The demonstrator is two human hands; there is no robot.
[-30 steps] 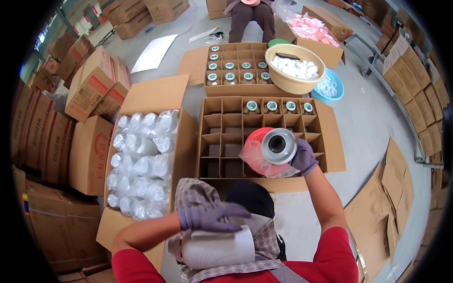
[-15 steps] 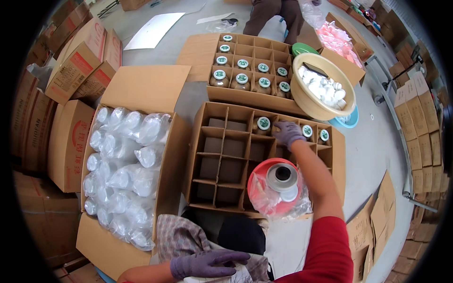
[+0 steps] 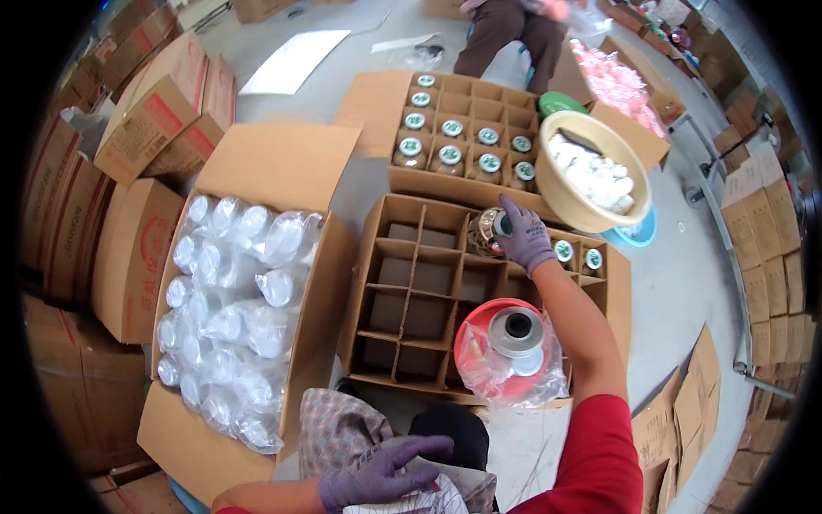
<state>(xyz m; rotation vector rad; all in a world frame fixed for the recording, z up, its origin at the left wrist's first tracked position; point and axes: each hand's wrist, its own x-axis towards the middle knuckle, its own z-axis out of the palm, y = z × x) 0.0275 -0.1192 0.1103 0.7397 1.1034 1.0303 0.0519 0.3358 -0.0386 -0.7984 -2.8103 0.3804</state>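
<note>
My right hand (image 3: 526,233), in a grey-purple glove, grips a glass jar (image 3: 484,233) by its lid end. The jar is tipped on its side at the back row of the near divided carton (image 3: 411,199). Jars with white and green lids (image 3: 563,250) stand in compartments to the right of that hand. My left hand (image 3: 372,475), gloved alike, rests over my lap with its fingers stretched out and nothing in it. A red tub (image 3: 467,347) on the near carton's front part holds clear plastic and a grey metal ring-shaped piece with a black centre (image 3: 517,326).
On the left stands an open carton (image 3: 330,283) of plastic-wrapped clear vessels (image 3: 229,325). Behind the near carton, another divided carton (image 3: 462,190) holds several lidded jars. A cream basin (image 3: 548,184) contains white lids (image 3: 595,180). A person (image 3: 501,38) sits at the back.
My right hand has taken hold of a jar and tipped it, lid toward the right. My left hand has shifted slightly right and up. The whole view has shifted a little.
</note>
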